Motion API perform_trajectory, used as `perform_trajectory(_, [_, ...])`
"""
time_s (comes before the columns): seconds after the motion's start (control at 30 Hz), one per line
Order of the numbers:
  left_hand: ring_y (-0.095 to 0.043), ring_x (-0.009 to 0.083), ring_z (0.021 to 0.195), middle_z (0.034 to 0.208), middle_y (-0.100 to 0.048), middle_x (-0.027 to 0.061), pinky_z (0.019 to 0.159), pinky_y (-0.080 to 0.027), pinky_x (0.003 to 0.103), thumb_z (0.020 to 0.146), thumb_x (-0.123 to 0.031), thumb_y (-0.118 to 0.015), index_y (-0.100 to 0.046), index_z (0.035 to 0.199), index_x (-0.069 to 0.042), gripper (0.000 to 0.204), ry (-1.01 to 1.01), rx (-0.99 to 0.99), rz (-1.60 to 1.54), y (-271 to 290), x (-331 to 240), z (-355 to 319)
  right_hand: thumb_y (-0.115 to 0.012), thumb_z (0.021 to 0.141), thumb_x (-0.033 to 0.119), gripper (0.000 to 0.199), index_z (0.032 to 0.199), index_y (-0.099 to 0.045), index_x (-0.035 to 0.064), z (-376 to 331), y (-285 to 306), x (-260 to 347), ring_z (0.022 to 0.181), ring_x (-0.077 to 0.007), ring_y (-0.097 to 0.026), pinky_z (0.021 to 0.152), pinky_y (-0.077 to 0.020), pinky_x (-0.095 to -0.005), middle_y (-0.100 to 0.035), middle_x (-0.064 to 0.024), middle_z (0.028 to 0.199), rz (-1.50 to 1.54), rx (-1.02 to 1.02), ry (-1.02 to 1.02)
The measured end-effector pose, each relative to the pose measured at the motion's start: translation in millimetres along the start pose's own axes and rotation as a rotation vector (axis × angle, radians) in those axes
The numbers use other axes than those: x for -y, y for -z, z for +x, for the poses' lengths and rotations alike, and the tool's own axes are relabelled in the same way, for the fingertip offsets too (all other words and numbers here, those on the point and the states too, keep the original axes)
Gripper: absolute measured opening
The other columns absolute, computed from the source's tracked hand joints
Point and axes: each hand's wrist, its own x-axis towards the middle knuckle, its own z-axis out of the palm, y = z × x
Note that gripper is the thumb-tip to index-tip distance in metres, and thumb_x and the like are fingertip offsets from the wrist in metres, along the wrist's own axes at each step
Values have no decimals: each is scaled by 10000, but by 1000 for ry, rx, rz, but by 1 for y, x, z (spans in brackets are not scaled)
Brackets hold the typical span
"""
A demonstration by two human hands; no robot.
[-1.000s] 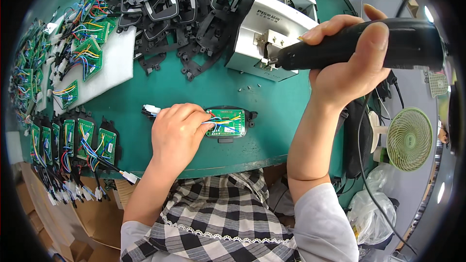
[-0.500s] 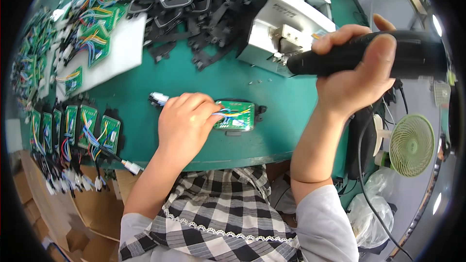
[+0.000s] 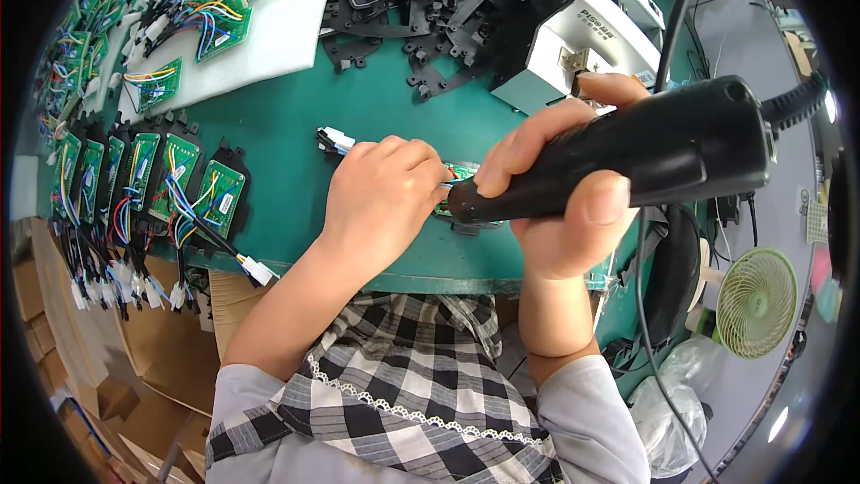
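Note:
My right hand (image 3: 573, 170) is wrapped round a thick black corded electric screwdriver (image 3: 663, 152), which lies tilted with its tip end down over a green circuit board (image 3: 462, 170). The tip itself is hidden. On the board's left side my left hand (image 3: 381, 202) is closed, fingertips pinching its coloured wires (image 3: 447, 184). A white plug (image 3: 337, 140) on the wires' end sticks out beyond the left hand. Most of the board is covered by the hands and the tool; a black plastic part shows under its edge.
Several wired boards on black brackets (image 3: 219, 193) stand in a row at the left. More boards lie on a white foam sheet (image 3: 269, 36). Black plastic parts (image 3: 439, 63) are heaped at the back, beside a white screw feeder (image 3: 573, 45). A green fan (image 3: 757, 300) is at the right.
My right hand has brought the electric screwdriver from the screw feeder leftward and down to the circuit board. My left hand stays at the board's wires. The view has shifted somewhat.

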Motion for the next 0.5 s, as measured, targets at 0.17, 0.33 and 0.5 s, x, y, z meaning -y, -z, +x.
perform_trajectory(0.17, [-591,170,788,804,-616,-23,699,-440,321,672,-115,-749,-671,775,-117,129,0,-47,40,-4,2,-2,-685,777,608,834,1185,-325,-24,-3,-12,-5,509,-204,-580,483,-524,-316,-558,-128,707,-9,-28,29])
perform_trajectory(0.33, [-580,171,776,787,-604,-25,696,-438,320,684,-116,-739,-660,757,-119,108,1,-43,11,-3,3,-1,-686,758,638,859,1197,-325,-6,-8,-13,11,536,-201,-582,516,-522,-319,-563,-120,732,-30,42,-30])
perform_trajectory(0.5, [-578,177,780,781,-597,-21,698,-437,321,686,-123,-726,-656,756,-122,99,4,-31,-2,-1,3,-1,-692,753,636,869,1213,-320,-1,-7,-11,11,540,-203,-580,524,-530,-334,-563,-126,729,-17,71,-49])
